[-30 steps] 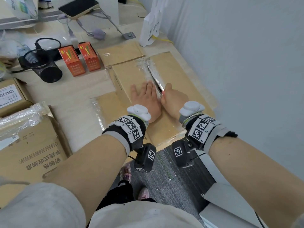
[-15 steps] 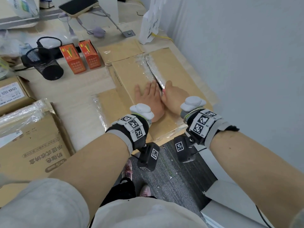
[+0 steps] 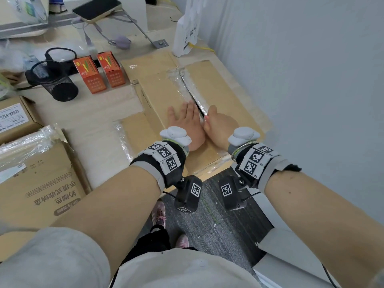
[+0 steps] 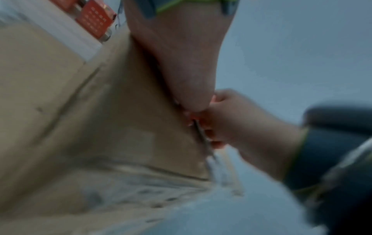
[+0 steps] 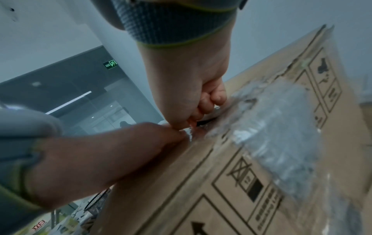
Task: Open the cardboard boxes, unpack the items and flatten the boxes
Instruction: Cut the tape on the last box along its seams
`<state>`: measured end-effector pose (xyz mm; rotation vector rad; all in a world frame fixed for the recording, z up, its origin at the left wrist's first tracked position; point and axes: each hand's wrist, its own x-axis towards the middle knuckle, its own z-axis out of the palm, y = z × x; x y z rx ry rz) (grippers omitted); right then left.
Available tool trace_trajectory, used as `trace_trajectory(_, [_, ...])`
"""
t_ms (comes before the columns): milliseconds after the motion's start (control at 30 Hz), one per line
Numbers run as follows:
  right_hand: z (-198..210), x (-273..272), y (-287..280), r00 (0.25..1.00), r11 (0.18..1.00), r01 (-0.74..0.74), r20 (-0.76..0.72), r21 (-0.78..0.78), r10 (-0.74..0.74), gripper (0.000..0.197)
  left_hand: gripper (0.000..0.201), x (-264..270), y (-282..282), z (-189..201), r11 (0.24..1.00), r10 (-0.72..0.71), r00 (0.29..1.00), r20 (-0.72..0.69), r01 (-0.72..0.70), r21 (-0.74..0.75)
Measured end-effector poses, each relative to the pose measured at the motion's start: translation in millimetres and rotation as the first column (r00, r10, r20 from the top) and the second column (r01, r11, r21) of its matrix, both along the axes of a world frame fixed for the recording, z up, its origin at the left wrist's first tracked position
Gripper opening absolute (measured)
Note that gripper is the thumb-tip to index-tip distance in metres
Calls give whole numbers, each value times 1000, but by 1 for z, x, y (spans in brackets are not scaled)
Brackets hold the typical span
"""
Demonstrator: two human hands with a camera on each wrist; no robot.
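We have one box point(image 3: 212, 90) lying on the bench point(image 3: 87, 119) by the wall, its flaps spread but the taped seam only partly split; our left hand point(image 3: 185, 123) lies flat on the left flap, fingers straight, while our right hand point(image 3: 220, 125) is curled round a small blade at the slit, its make too blurred to tell; two orange packs point(image 3: 99, 73) stand unpacked; two more boxes point(image 3: 35, 175) at left look still taped, so most remains.
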<state>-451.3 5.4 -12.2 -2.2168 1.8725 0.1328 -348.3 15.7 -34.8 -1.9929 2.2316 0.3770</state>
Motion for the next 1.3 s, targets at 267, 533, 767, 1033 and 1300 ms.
trace_trajectory(267, [2, -3, 3, 999, 1000, -10, -43, 15, 11, 27, 60, -15, 21, -4, 998, 35, 998, 45, -37, 54])
trace_trajectory(533, [2, -12, 15, 997, 999, -11, -75, 42, 14, 27, 61, -17, 22, -8, 999, 28, 997, 76, -30, 31])
trace_trajectory(767, [11, -19, 25, 998, 997, -14, -64, 80, 19, 31, 61, -16, 26, -4, 1000, 7, 998, 65, -8, 19])
trace_trajectory(1033, [7, -23, 29, 1000, 1000, -6, 24, 16, 5, 27, 57, -34, 50, 1, 995, 87, 995, -51, -89, -34])
trace_trajectory(1300, [10, -26, 34, 1000, 996, 2, 4, 91, -3, 24, 59, -33, 55, -3, 999, 44, 999, -4, -44, -3])
